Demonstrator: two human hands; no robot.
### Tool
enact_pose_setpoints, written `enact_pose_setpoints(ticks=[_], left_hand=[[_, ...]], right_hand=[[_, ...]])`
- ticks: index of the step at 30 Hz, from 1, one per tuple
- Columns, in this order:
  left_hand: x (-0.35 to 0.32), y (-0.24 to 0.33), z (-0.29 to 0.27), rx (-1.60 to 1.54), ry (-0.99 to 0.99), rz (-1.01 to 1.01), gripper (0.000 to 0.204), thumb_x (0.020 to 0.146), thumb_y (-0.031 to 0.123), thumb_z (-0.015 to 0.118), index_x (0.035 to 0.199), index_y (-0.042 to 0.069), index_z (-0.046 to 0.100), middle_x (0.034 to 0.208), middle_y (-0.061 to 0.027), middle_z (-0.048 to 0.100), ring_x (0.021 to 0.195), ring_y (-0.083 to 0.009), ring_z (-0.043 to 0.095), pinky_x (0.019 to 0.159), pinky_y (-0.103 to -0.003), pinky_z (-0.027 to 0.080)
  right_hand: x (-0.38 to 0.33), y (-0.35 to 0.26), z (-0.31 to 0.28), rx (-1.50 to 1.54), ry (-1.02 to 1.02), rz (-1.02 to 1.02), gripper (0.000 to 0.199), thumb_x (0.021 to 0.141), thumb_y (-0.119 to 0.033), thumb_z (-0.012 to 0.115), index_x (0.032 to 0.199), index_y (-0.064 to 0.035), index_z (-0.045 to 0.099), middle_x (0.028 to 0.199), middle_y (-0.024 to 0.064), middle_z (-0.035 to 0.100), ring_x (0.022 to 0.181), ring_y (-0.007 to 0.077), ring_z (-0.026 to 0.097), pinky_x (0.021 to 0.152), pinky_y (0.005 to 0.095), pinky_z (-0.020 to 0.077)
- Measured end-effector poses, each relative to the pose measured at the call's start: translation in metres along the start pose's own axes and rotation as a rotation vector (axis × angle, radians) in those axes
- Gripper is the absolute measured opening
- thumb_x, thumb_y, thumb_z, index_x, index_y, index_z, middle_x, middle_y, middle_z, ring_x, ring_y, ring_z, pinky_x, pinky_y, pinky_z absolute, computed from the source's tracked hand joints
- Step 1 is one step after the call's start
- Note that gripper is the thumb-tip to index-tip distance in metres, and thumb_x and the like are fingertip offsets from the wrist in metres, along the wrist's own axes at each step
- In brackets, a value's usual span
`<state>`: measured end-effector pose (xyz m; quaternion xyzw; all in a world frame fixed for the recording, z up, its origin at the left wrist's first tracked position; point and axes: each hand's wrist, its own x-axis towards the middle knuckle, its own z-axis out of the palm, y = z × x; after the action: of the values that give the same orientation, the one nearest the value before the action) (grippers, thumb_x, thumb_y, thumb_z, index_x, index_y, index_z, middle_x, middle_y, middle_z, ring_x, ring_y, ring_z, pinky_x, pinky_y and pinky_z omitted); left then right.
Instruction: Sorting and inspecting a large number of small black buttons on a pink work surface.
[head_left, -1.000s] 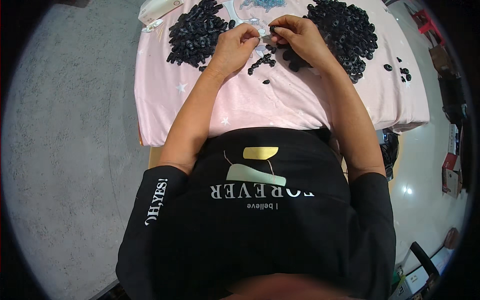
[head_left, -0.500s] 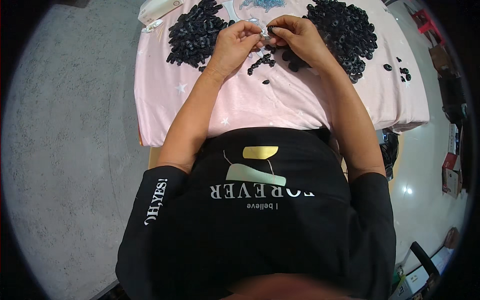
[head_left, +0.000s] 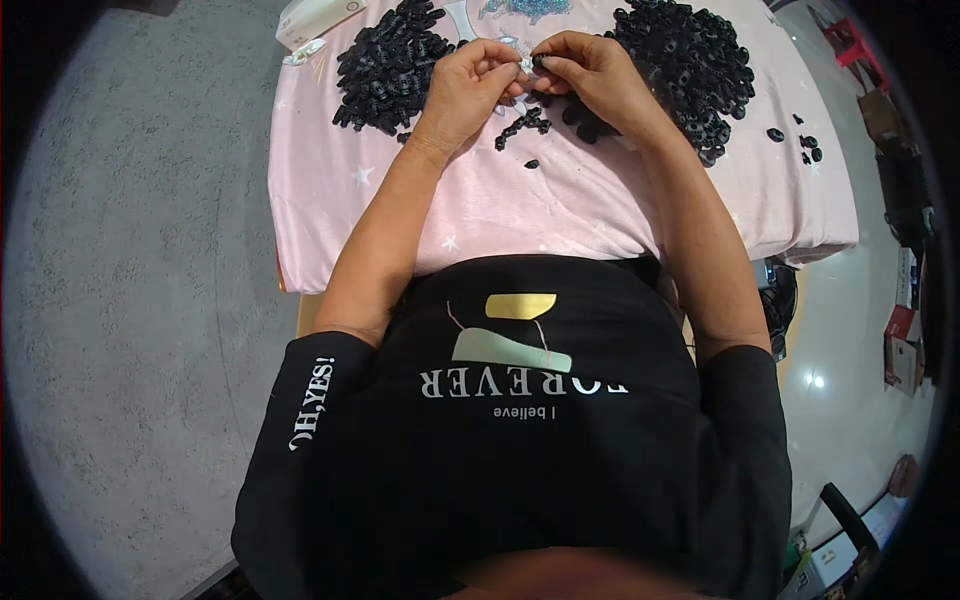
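Over the far part of the table my two hands meet, fingertips nearly touching. My right hand (head_left: 597, 78) pinches a small round black part (head_left: 540, 62) between thumb and forefinger. My left hand (head_left: 468, 88) is closed in a pinch facing it; a tiny pale piece (head_left: 526, 66) shows at its fingertips, too small to name. A heap of ridged black pieces (head_left: 388, 70) lies left of my left hand. Beyond my right hand spreads a larger heap of round black parts (head_left: 695, 75). Below the hands are a cluster of small black bits (head_left: 522, 124) and one single black bit (head_left: 532, 164).
A pink star-patterned cloth (head_left: 345, 225) covers the table. At the far left stands a white box (head_left: 320, 20); clear bluish pieces (head_left: 528, 8) lie at the far edge. A few loose black parts (head_left: 812, 153) lie on the right. A red stool (head_left: 852, 50) stands beyond the table.
The fingertips of both hands have drawn slightly closer, with a small shift of the right hand to the left. The heaps and loose parts stay where they were.
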<state>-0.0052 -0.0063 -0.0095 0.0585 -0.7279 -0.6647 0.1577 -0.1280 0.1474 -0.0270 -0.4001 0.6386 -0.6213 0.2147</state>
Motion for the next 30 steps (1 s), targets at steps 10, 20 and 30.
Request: enact_pose_setpoints(ticks=[10,20,30], left_hand=[[-0.001,0.003,0.001,0.019,-0.009,0.004,0.014,0.094,0.001,0.057,0.107,-0.003,0.060,0.088,-0.0081,0.066,0.076,-0.0109,0.063,0.072,-0.022,0.053],[-0.001,0.000,0.002,-0.013,0.012,0.045,0.012,0.092,0.003,0.060,0.103,-0.001,0.062,0.083,-0.0064,0.068,0.073,-0.0093,0.063,0.062,-0.022,0.051],[-0.005,0.008,0.010,0.081,0.014,0.030,0.012,0.094,0.003,0.059,0.105,-0.002,0.061,0.086,-0.0061,0.066,0.074,-0.0094,0.063,0.069,-0.021,0.053]], right_hand=[[0.000,0.000,-0.003,0.053,-0.017,0.009,0.019,0.099,-0.009,0.054,0.112,0.0026,0.063,0.092,0.0051,0.068,0.082,0.0083,0.066,0.075,0.0196,0.0536],[-0.004,-0.011,0.001,0.089,-0.087,0.038,0.020,0.099,-0.007,0.052,0.115,0.0021,0.061,0.094,0.0051,0.068,0.083,0.0077,0.065,0.078,0.0197,0.0539],[-0.005,-0.011,0.003,0.079,-0.079,0.051,0.019,0.099,-0.007,0.052,0.113,0.0019,0.062,0.094,0.0048,0.068,0.083,0.0077,0.065,0.079,0.0200,0.0540]])
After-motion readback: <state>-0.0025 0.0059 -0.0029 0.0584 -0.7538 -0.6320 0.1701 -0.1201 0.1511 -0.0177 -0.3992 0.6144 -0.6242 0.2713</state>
